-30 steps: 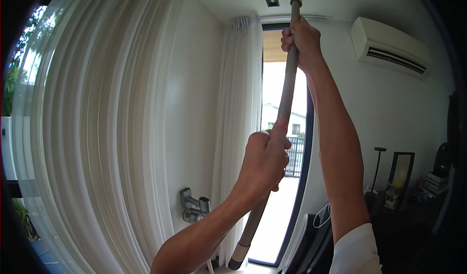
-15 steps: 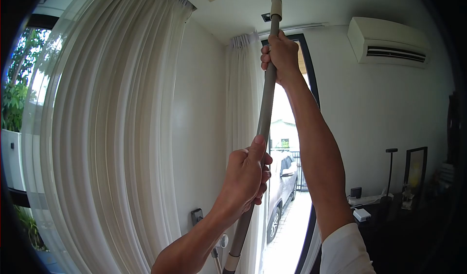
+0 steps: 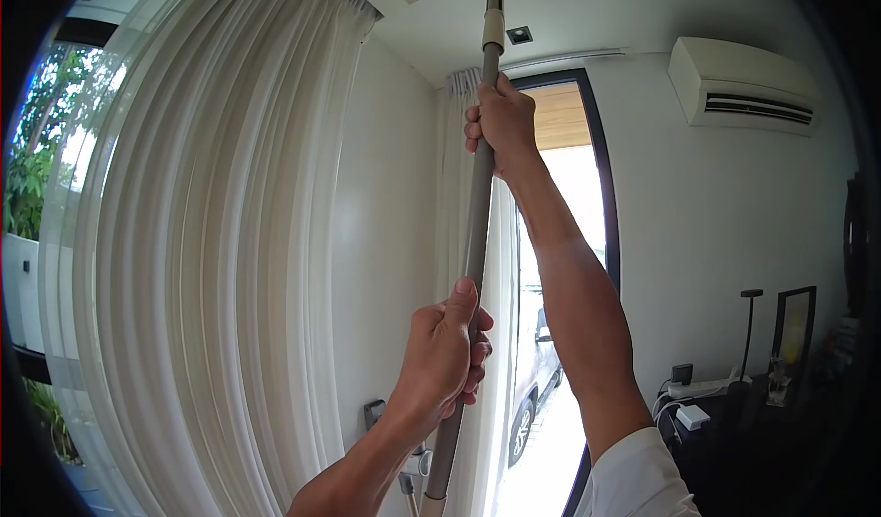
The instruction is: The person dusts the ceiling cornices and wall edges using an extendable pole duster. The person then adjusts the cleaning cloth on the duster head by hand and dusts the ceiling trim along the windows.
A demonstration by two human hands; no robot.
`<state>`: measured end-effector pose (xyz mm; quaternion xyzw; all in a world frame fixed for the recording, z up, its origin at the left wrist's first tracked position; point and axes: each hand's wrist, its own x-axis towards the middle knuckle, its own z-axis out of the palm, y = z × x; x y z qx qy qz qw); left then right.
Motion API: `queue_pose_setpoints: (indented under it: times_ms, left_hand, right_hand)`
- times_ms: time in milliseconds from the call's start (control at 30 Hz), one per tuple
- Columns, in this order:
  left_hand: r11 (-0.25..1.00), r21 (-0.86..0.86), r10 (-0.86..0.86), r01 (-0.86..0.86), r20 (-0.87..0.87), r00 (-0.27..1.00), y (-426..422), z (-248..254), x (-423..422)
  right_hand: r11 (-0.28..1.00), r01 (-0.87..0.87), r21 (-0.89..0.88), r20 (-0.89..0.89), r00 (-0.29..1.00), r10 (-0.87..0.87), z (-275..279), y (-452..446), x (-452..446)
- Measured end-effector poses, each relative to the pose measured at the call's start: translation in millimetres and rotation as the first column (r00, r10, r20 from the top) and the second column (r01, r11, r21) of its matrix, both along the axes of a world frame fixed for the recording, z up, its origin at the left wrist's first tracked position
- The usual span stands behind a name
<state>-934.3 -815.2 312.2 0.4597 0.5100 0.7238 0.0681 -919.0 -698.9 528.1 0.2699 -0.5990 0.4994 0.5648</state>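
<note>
A long grey telescopic pole point(image 3: 480, 214) rises steeply through the middle of the view, leaning slightly right toward its top. My right hand point(image 3: 503, 124) is wrapped around its upper part, just below a pale collar point(image 3: 493, 31). Lower down, my left hand point(image 3: 445, 352) grips the same pole with the thumb pointing up along it. Both hands are closed. The pole's top end runs out of the frame near the ceiling point(image 3: 596, 12), so whatever it carries is hidden. Its bottom end leaves the lower edge past another pale collar point(image 3: 433, 505).
Sheer curtains point(image 3: 220, 242) hang on the left, with another curtain point(image 3: 459, 168) beside the open-looking doorway point(image 3: 569, 205). A car point(image 3: 532, 389) stands outside. An air conditioner point(image 3: 743, 86) is on the right wall, above a dark table point(image 3: 734, 453) with a power strip point(image 3: 711, 387) and a white box point(image 3: 692, 417).
Both hands and the pole have shifted left in the view, and the hands sit slightly lower. More of the doorway shows to the right of the pole. Both grips look unchanged.
</note>
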Motion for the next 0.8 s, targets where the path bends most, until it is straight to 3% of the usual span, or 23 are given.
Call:
queue_pose_setpoints:
  times_ms: [800]
  left_hand:
    - [0.997, 0.053, 0.050, -0.052, 0.037, 0.998, -9, -9, -61]
  right_hand:
    - [0.997, -0.074, 0.009, 0.031, 0.997, 0.073, -7, -15, -74]
